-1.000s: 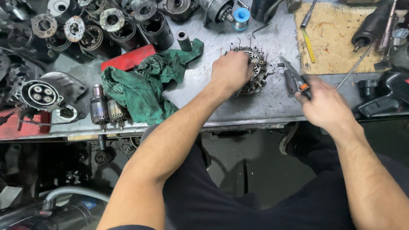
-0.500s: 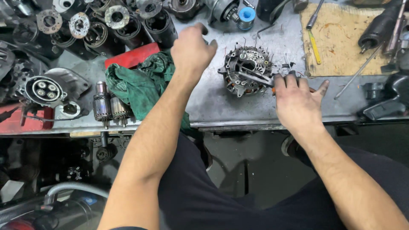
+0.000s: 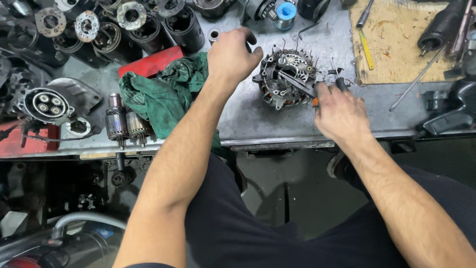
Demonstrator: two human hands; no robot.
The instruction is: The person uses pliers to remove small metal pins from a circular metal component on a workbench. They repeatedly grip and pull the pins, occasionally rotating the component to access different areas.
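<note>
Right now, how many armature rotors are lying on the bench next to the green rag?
2: both armature rotors lie side by side at the bench's front edge, just left of the green rag. More may be hidden among the clutter.

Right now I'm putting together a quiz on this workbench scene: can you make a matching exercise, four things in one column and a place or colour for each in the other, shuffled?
Things:
1. green rag
2. alternator housing
3. pliers
4. board

Places or colours:
A. far right of the bench, yellowish and scuffed
B. under the right hand, tips on the housing
C. crumpled beside the left forearm
D. between the left hand and the right hand

Pairs: 1-C, 2-D, 3-B, 4-A
</note>
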